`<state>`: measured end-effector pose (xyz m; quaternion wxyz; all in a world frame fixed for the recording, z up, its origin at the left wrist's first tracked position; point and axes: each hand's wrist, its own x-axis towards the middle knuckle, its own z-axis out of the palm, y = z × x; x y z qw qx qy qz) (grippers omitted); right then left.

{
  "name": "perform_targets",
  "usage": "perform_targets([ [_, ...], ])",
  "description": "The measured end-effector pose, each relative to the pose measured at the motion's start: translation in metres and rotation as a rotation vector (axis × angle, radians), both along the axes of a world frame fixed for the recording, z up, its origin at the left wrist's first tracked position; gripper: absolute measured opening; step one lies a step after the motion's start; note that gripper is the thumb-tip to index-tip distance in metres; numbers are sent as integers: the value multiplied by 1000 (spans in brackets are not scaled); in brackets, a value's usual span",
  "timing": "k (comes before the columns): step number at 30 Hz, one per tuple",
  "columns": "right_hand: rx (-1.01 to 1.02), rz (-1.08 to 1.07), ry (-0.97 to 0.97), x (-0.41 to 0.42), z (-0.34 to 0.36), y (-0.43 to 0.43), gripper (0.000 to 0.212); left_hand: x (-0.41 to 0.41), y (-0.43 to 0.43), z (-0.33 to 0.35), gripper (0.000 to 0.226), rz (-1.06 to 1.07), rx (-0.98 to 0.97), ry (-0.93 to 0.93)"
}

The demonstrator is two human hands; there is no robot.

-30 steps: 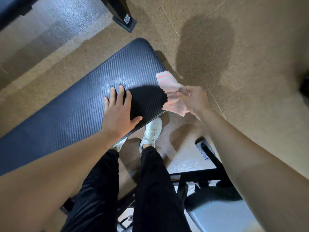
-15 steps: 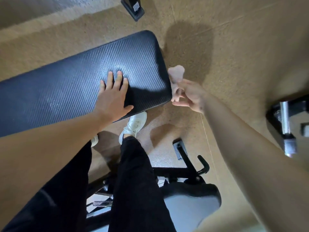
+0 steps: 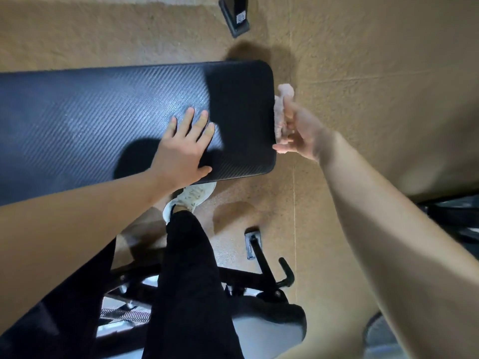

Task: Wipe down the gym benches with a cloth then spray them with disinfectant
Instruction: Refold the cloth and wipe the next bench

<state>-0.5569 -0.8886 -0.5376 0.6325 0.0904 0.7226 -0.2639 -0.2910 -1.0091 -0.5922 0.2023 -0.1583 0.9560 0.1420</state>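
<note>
One bench (image 3: 103,120) fills your view, its long axis running left to right, with most of its length lying off to your left. Your left hand (image 3: 181,151) lies flat on its top near the right end, fingers spread, holding nothing. Your right hand (image 3: 300,133) grips the bunched cloth (image 3: 281,110) just at that short end edge.

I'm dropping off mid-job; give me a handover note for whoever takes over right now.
Left hand: rests flat, fingers spread, on the bench pad near its end.
Right hand: grips the pink cloth at the pad's short end edge.
Done: cannot tell how much of the pad is wiped.
Left: finish wiping, then spray; nothing to spray with shows in view.
</note>
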Motion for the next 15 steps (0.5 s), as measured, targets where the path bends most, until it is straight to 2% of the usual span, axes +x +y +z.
perform_targets([
  [2,5,35,26,-3,-2,-12,53,2,-1,2,106,11,27,16],
  [6,-14,82,124,-2,-11,-37,35,0,-7,9,98,61,125,16],
  [10,-122,129,268,-2,-17,-59,48,3,-20,17,88,86,264,3],
  [15,-179,582,563,4,-28,-89,58,12,-39,24,81,98,320,-24],
])
